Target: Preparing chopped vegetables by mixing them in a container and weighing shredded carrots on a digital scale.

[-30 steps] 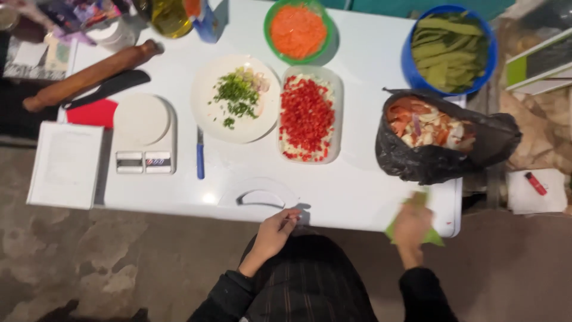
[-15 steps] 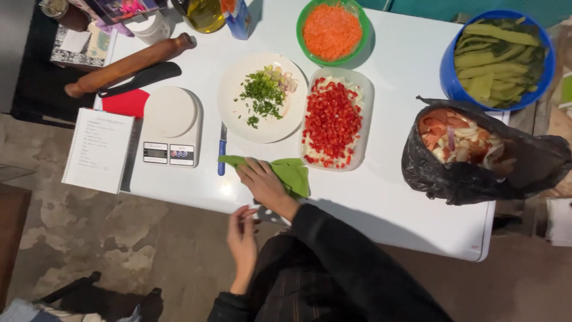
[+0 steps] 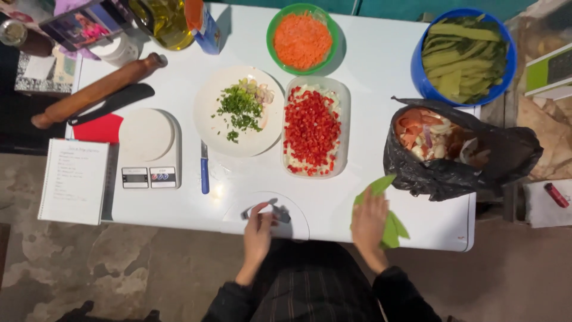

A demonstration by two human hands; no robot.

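Left fingers (image 3: 264, 210) curled over a small grey tool (image 3: 269, 211) on the white cutting board (image 3: 235, 217), at the near edge of the counter (image 3: 369, 65); whether closed around it, cannot tell. Left hand (image 3: 257, 232) just toward the body from the tool. Right fingers (image 3: 372, 200) spread flat, pressing down on a green cloth (image 3: 388, 229) right of the board, near the counter's front edge. Right hand (image 3: 368, 223) covering the cloth's middle, green ends showing above and below it.

Half a second ago: right hand and cloth left of the board's middle, close to the blue-handled knife (image 3: 204, 170); now moved across to the right, just beside the black rubbish bag (image 3: 453, 173). Left hand then off the counter, near the lap; now up on the board.

Beyond the board: a plate of chopped herbs (image 3: 238, 110), and right of it a tray of diced red pepper (image 3: 313, 128). Left of the board: a kitchen scale (image 3: 146, 149) and a notebook (image 3: 74, 182).
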